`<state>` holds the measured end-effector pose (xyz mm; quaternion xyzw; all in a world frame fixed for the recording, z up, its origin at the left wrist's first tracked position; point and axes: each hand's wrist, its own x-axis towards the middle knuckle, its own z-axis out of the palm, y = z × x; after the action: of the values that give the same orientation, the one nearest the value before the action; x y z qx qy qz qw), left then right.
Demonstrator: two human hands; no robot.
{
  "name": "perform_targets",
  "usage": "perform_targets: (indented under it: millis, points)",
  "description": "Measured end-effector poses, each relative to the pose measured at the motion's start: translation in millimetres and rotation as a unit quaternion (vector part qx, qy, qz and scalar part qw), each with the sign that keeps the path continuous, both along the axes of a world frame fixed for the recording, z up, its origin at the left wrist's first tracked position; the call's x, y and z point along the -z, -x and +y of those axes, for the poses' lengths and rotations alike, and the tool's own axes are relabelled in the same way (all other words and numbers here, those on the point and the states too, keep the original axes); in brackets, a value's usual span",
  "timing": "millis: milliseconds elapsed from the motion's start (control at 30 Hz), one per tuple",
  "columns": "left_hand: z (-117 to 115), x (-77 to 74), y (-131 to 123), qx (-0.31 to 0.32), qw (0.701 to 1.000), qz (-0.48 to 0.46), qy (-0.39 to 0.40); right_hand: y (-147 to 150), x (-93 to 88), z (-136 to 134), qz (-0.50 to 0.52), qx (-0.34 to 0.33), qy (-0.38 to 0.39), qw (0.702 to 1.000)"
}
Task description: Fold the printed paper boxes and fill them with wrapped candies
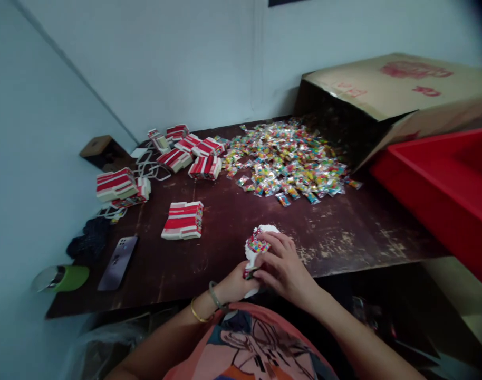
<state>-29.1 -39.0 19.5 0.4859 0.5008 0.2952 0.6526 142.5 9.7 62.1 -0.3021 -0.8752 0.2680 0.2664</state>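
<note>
At the table's near edge, a white scalloped-edge piece (269,229) that looks like paper or card is between my hands. A small patch of bright colours, like a candy packet (258,245), lies against it; whether it is print or a loose packet I cannot tell. My left hand (239,285), with bangles on its wrist, is closed round the lower end of the white piece. Over its right side bends my right hand (284,266), fingers curled and touching it. Ahead and to the left lies a stack of red-and-white striped cards (183,220).
Small shiny candy packets (286,161) form a wide heap at the back. More striped bundles (116,183) and white bands stand at left, near a phone (118,263) and a green-capped container (73,278). A cardboard box (383,87) and red bin (442,195) bound the right.
</note>
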Motion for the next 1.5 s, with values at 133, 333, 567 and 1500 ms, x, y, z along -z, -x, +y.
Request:
perform_targets:
  millis: [133, 333, 567, 1500]
  points:
    - [1, -3.2, -8, -0.053, 0.996, -0.031, 0.062, -9, 1.9, 1, -0.023, -0.02, 0.097, 0.995]
    - [6, -5.6, -17, 0.117, 0.989, -0.021, 0.085, -34, 11.9, 13, 0.052, -0.192, 0.292, 0.936]
    - [-14, 24.3, -22, -0.086, 0.994, 0.064, 0.0, -28, 47.4, -25, 0.177, 0.018, 0.411, 0.894]
    - [-47, 30.0, -4, -0.091, 0.95, -0.266, 0.139, -11, 65.1, -36, 0.104, -0.028, 0.34, 0.934]
